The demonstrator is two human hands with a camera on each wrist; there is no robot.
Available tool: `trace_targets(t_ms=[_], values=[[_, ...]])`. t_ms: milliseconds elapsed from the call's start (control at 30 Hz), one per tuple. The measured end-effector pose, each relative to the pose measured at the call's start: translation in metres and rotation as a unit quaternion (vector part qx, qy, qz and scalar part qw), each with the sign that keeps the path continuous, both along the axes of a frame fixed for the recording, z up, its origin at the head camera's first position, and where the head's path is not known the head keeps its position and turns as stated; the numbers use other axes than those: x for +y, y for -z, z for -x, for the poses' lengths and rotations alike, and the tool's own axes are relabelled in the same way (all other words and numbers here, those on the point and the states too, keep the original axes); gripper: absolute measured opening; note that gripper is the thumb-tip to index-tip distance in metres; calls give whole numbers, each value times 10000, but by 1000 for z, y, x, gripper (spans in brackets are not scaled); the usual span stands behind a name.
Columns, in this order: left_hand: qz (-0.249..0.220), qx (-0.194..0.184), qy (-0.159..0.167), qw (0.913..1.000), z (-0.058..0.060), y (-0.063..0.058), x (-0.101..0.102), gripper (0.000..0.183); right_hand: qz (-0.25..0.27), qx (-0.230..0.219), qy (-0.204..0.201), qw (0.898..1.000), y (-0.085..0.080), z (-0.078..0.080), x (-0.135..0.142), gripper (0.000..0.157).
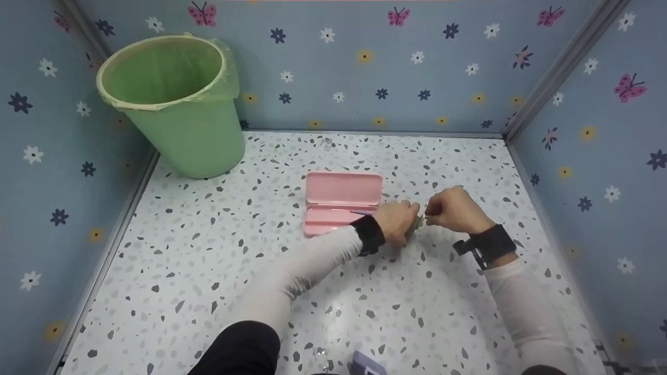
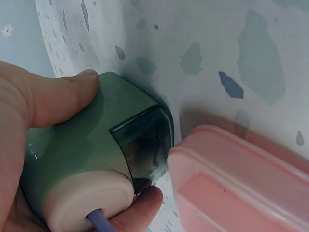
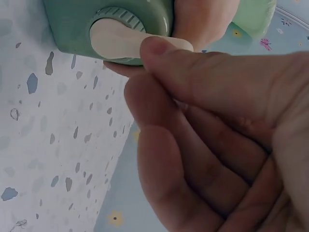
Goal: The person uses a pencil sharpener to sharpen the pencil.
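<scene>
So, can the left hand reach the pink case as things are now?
Probably yes: the case lies open close beside the left hand, though that hand grips the sharpener and would likely need to release it first.

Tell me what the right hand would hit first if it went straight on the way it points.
Most likely the green pencil sharpener: the right hand pinches its pale crank, and the sharpener lies beyond that, gripped by the left hand. How wide the gap is, I can't tell.
</scene>
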State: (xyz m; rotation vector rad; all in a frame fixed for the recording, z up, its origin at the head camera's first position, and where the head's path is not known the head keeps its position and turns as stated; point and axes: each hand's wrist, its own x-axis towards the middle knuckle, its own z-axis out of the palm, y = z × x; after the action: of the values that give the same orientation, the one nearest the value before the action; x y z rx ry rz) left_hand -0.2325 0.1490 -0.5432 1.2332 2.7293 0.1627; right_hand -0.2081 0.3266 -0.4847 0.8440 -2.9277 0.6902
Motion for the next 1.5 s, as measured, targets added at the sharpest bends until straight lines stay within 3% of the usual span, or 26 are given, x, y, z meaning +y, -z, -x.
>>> trace_targets(t_ms=[467,767,1100,1267,1500], values=[[-102,-221,23,9997,0,1,-1,76,647,-705,486,9942,26,26,17,15],[-403,-316,116,9986,6,2,-4,68,803,-720,572,9925,43,32,21,16],[-746,-475,339,9955,11,2,-3,66,1082,-1557,655,9797,67,35,31,16],[-698,-363,281,9965,11,6,-2,66,939,-1380,619,9840,70,31,25,10],[-746,-23,148,9971,10,6,-4,62,400,-1017,606,9922,74,21,17,13]])
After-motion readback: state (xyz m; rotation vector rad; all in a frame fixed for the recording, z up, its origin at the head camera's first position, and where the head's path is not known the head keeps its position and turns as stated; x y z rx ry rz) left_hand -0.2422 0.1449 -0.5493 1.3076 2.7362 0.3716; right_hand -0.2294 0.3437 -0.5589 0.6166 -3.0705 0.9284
